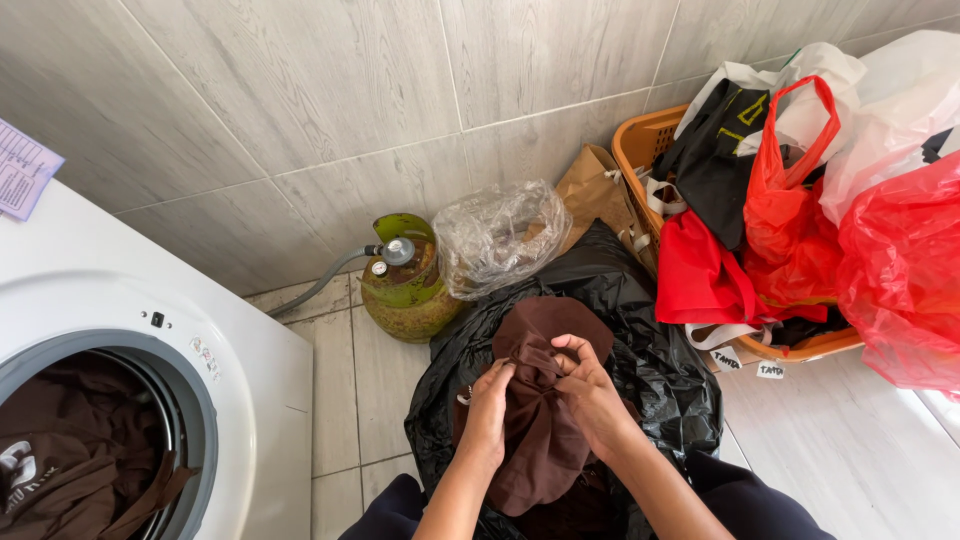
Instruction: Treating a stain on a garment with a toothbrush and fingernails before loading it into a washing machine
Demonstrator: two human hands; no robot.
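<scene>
Both hands, left hand (pixel 490 392) and right hand (pixel 583 380), grip a brown cloth (pixel 540 440). It hangs over a black bag (pixel 640 330) beside the washing machine (pixel 110 330).

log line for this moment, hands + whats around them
left hand: grips brown cloth | right hand: grips same cloth | under: black bag | left: open washer, brown clothes inside

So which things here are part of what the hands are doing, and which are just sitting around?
In hand:
left hand and right hand, both gripping the brown garment
black plastic bag under it
open washing machine holding brown clothes

Lying about:
green gas cylinder
clear plastic bag
orange basket of red bags
</scene>
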